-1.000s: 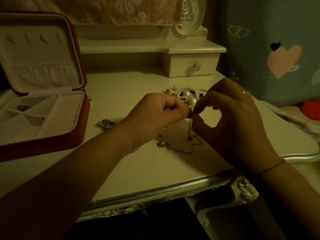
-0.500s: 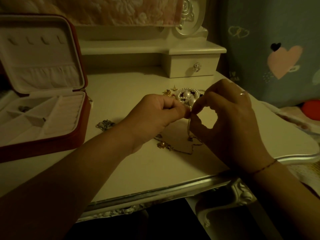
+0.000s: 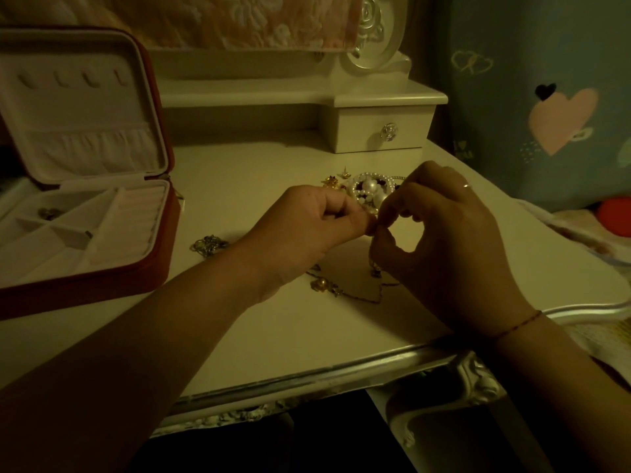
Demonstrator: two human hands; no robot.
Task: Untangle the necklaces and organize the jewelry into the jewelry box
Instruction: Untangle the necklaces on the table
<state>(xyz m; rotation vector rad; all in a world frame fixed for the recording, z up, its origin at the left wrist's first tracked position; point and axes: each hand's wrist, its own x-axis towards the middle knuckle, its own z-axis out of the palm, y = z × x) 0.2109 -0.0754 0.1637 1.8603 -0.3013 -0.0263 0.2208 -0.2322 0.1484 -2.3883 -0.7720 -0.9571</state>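
Pinching necklace [image 3: 320,285] with left hand [image 3: 307,230] and right hand [image 3: 454,254] together.
Right of open jewelry box [image 3: 150,268] holding two small pieces [image 3: 50,212].

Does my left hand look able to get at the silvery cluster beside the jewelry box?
Probably not yet: the silvery cluster lies uncovered near that wrist, but the left hand and right hand both pinch the thin chain, so it must let go first.

Two hands [image 3: 307,227] [image 3: 450,240], one jewelry box [image 3: 150,268], one drawer [image 3: 362,134]

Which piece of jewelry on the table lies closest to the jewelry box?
The silvery clump beside the jewelry box; pearls and gold pieces lie farther right.
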